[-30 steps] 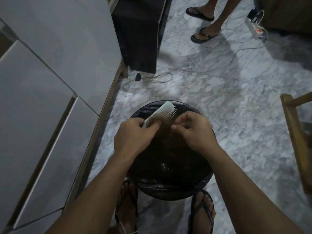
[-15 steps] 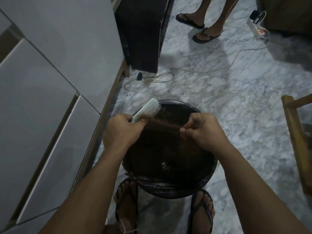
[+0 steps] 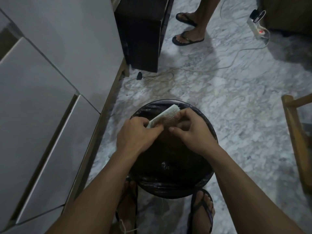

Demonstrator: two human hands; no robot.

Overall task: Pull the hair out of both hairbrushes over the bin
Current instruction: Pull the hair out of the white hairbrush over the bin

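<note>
A pale green hairbrush [image 3: 164,116] is held over a round bin [image 3: 145,181] lined with a black bag. My left hand [image 3: 135,135] grips the brush by its handle, with the head pointing up and right. My right hand [image 3: 190,130] lies against the bristle side, its fingers curled into the brownish hair caught in the bristles. Only one brush is in view. The bin's inside is dark, and its contents cannot be made out.
White cabinet fronts [image 3: 50,98] run along the left. A dark box [image 3: 141,31] stands beyond the bin, with a cable [image 3: 152,78] and a power strip [image 3: 255,28] on the marble floor. Another person's sandalled feet [image 3: 185,38] are ahead. A wooden chair [image 3: 297,132] is at right.
Half a second ago my right hand had drawn a strand of hair out to the right. It has now come back to the bristles, and the brush has shifted right over the bin.
</note>
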